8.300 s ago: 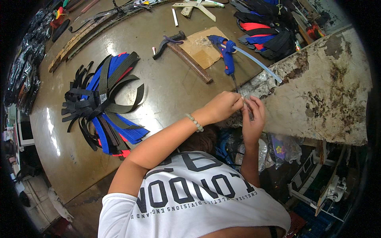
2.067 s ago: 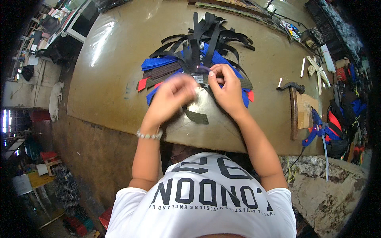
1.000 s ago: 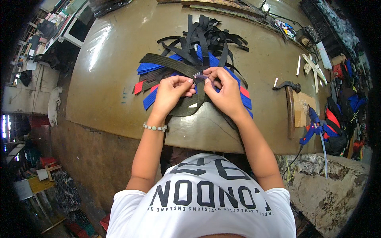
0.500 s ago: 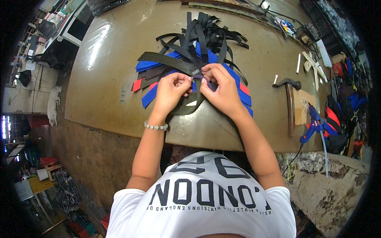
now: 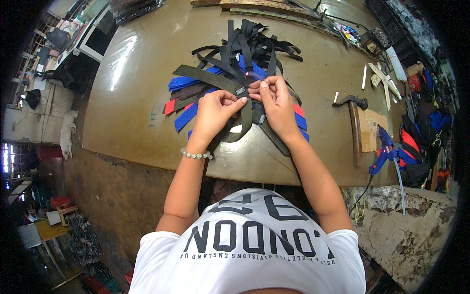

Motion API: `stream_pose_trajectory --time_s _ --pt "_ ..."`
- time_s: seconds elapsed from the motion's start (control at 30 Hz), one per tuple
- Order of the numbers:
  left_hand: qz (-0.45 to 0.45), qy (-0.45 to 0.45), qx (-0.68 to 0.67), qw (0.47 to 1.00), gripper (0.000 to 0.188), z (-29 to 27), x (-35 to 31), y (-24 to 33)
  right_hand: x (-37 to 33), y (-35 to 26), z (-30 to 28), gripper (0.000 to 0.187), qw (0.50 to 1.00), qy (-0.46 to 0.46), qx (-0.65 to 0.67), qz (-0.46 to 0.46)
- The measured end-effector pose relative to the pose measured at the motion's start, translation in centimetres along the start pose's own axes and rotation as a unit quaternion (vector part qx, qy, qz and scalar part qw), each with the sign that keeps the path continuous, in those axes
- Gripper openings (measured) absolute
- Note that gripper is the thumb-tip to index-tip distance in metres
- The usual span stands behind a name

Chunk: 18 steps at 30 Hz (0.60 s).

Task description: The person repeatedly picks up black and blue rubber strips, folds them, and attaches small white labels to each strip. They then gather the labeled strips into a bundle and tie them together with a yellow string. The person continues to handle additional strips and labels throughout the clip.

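Note:
A pile of black, olive, blue and brown webbing straps fans out on the table before me, some with red ends. My left hand is closed, its thumb and fingertips pinching a dark strap beside a small printed label. Close to it, my right hand is also closed, fingertips at the same strap. Just beyond those fingertips shows a small purplish, see-through item with a reddish spot; its kind is unclear. An olive strap with another label runs out beneath my right hand.
To the right on the table lie a hammer, a piece of cardboard and pale strips. A blue glue gun with a cord sits at the right edge. Wooden boards line the far edge.
My right hand has shifted its grip, and the purplish item now shows beyond its fingertips. The labelled olive strap has come into sight below the hands. My left hand stays at the strap.

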<state>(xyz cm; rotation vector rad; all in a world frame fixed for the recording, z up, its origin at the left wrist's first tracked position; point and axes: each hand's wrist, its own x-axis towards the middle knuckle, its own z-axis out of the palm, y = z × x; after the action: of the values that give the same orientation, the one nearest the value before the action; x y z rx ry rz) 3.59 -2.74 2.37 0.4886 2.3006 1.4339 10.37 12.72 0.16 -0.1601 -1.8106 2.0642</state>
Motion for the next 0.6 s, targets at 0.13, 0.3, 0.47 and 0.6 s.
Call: stream_pose_trajectory --time_s 0.13,0.3,0.47,0.6 --pt "-0.010 0.019 -0.061 0.998 0.029 0.3 -0.3 -0.3 -0.1 0.1 0.1 0.013 1.000 0.002 0.009 0.003" --pt "-0.025 -0.012 -0.174 0.984 0.023 -0.1 -0.3 -1.5 -0.2 -0.4 0.2 0.009 0.998 -0.013 -0.058 -0.026" --pt "-0.012 -0.042 -0.184 0.982 0.019 -0.5 -0.2 -1.9 -0.6 -0.8 0.1 0.009 0.982 -0.037 -0.172 -0.071" --pt "-0.011 -0.031 -0.168 0.985 0.016 -0.6 -0.3 -1.9 -0.5 -0.7 0.4 0.012 0.979 -0.032 -0.173 -0.108"
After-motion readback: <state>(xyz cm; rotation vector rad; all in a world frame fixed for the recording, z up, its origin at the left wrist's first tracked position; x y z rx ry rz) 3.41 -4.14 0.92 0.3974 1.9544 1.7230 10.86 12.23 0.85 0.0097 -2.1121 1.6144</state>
